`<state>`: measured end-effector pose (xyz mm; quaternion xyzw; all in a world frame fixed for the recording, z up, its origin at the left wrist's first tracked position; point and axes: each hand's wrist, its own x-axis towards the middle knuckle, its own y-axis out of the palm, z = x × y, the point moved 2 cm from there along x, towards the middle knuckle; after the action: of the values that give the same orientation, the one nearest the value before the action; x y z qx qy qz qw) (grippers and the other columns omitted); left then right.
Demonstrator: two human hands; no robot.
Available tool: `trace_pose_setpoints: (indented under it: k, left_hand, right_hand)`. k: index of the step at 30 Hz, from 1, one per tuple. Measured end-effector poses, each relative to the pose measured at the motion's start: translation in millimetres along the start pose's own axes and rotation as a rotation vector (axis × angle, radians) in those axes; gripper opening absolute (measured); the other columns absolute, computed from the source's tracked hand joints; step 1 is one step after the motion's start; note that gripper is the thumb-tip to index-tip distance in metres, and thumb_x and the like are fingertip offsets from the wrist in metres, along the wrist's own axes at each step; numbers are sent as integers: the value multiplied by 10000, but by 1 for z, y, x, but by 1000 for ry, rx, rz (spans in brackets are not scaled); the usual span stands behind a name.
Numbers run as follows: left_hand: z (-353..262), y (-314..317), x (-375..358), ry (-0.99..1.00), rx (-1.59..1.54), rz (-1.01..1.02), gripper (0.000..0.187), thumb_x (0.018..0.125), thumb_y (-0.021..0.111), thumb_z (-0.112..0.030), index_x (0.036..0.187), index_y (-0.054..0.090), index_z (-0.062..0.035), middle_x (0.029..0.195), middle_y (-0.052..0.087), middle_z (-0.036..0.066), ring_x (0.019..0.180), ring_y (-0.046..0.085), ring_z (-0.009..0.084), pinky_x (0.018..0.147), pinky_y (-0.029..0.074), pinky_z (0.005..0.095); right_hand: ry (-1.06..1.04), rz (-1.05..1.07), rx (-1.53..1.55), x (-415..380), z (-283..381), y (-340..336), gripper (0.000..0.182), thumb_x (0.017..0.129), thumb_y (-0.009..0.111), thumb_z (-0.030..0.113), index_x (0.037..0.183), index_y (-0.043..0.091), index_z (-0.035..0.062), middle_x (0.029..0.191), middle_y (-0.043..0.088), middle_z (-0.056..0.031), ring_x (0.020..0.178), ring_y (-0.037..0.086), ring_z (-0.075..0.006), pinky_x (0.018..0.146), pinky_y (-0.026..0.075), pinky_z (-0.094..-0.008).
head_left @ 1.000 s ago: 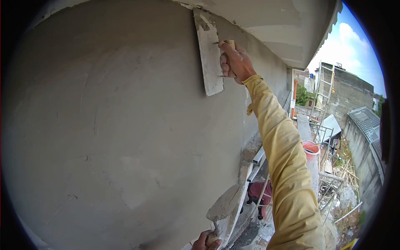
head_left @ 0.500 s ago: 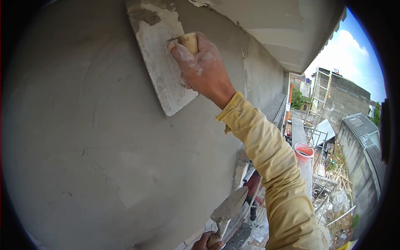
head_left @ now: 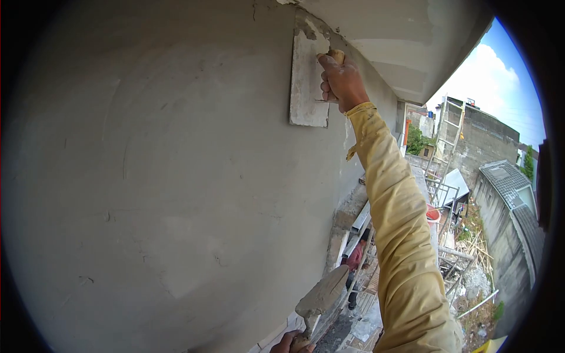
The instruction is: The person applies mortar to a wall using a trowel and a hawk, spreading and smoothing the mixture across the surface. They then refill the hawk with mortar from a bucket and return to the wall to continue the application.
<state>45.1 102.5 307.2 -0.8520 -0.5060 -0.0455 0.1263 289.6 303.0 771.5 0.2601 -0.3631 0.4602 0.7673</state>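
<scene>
My right hand, in a yellow sleeve, is closed round the wooden handle of a rectangular plastering float. The float's pale, mortar-stained plate appears to lie against the grey plastered wall, close under the overhang. Low in the view, my left hand grips a bricklayer's trowel by its handle. Its blade points up and to the right and has grey mortar on it. Most of the left hand is cut off by the bottom edge.
Overhead on the right runs a concrete overhang. Far below stands a person in a red top. A red bucket is partly hidden behind my sleeve. Beyond are a ladder, metal frames and rubble.
My right hand has carried the float to the right and farther off along the wall, turning it more upright. The left hand and trowel have barely moved. More of the person below shows.
</scene>
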Motion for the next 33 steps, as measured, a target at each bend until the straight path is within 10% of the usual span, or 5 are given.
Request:
trace_pose_setpoints:
  k: [15,20,33]
  left_hand:
    - [-5,-4,-4,-41,69,25,431,875,697,-161,1254,506,-86,936,586,46,833,522,141,766,463,286]
    - [-3,-2,-4,-52,73,-3,403,870,694,-139,1234,521,-113,912,585,39,809,524,125,708,457,264]
    - [-8,2,-5,-14,131,-1,453,862,687,-337,1216,520,-109,885,648,114,852,647,259,762,501,360]
  right_hand:
    - [20,-2,425,-50,13,-2,248,881,622,167,1006,497,-7,748,524,-51,514,532,-142,429,465,-304]
    - [-65,257,285,-71,61,50,304,868,608,197,1031,475,-23,762,520,-57,518,537,-139,457,478,-301]
    - [-44,26,-11,-12,29,12,312,887,559,180,1000,424,-78,733,540,-112,541,571,-172,457,499,-328]
